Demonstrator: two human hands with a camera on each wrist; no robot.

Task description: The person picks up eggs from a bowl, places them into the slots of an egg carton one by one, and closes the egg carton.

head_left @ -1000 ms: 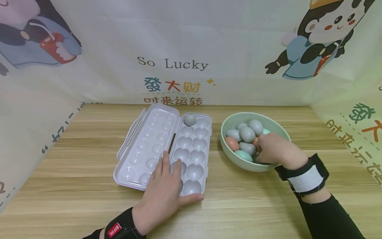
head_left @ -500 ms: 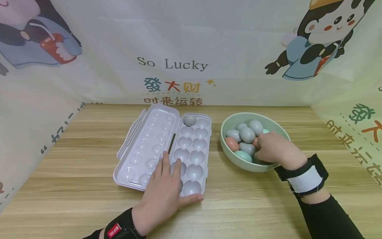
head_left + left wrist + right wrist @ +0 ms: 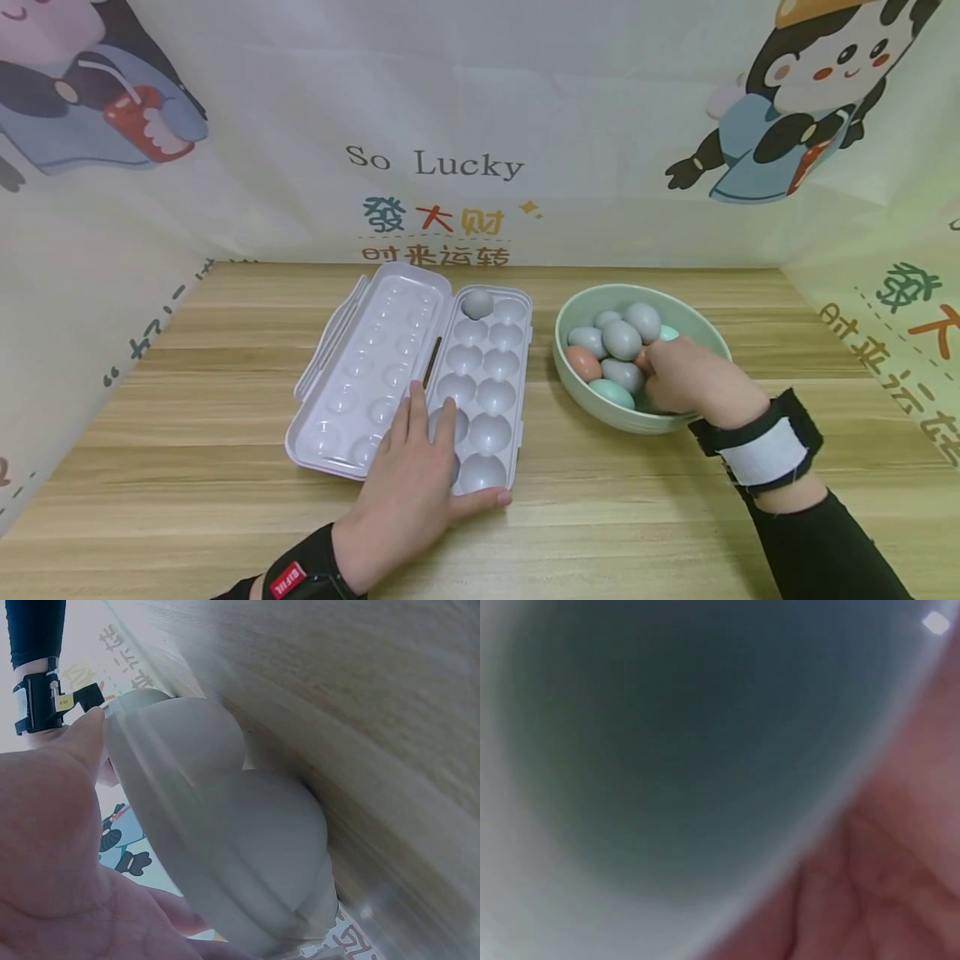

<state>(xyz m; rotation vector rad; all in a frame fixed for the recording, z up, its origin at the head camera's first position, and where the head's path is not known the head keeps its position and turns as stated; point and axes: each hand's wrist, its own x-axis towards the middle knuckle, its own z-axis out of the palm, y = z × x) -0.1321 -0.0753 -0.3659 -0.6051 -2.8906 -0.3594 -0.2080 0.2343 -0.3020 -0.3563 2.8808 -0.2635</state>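
An open white plastic egg carton (image 3: 497, 393) lies on the table with rows of round hollows. One grey egg (image 3: 477, 303) sits in its far left hollow. My left hand (image 3: 412, 467) rests over the carton's near end, fingers spread and straight, thumb along the front edge. Seen from the left wrist, the palm is beside the carton's rim and rounded cups. To the right stands a pale green bowl (image 3: 585, 408) of grey, brown and turquoise eggs (image 3: 622, 338). My right hand (image 3: 690, 375) reaches over its near right rim with fingers bent down among the eggs; I cannot tell whether they hold one.
The carton's lid (image 3: 360, 367) is folded back to the left, with a further flap (image 3: 330, 337) beyond it. A wood-grain table (image 3: 187, 433) lies under everything. A printed cloth backdrop (image 3: 585, 150) rises behind and at both sides.
My right hand shifts only slightly within the bowl among the eggs. The left hand and the carton stay where they were.
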